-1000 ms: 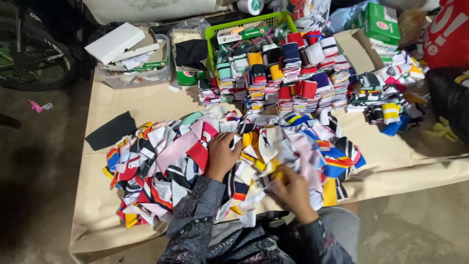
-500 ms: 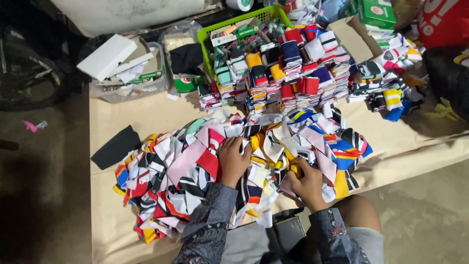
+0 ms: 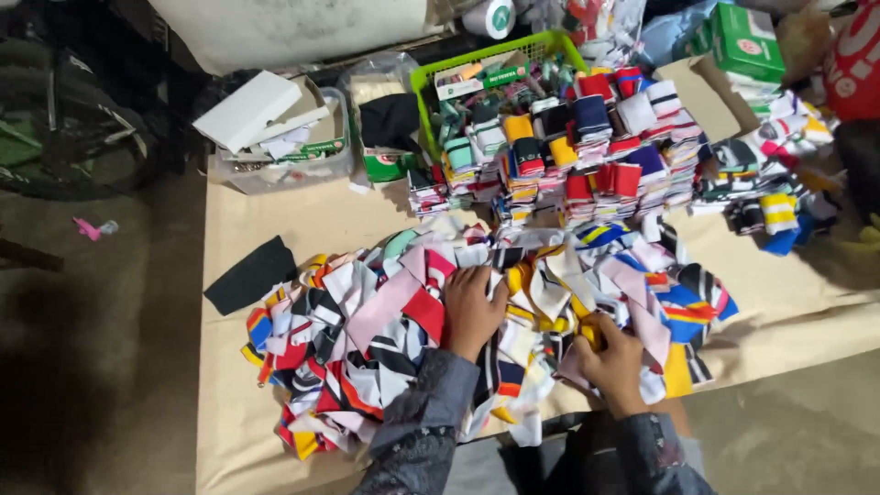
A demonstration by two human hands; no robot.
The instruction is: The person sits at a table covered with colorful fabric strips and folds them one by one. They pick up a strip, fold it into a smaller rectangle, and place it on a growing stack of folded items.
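Basically, the loose heap of coloured fabric strips (image 3: 477, 348) fills the lower centre of the frame on the paper-covered bench (image 3: 275, 220). Left hand (image 3: 472, 307) lies flat on the heap, fingers spread, gripping nothing. Right hand (image 3: 612, 362) is curled into the strips; can't tell if its grip has closed on one. Strips look light, limp, tangle-prone: pinch one by a free edge. Folded stacks (image 3: 587, 156) sit above centre.

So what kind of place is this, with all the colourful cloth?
Probably a small sewing or garment workshop: a loose heap of fabric pieces on brown paper, sorted folded stacks, and a green basket of supplies.
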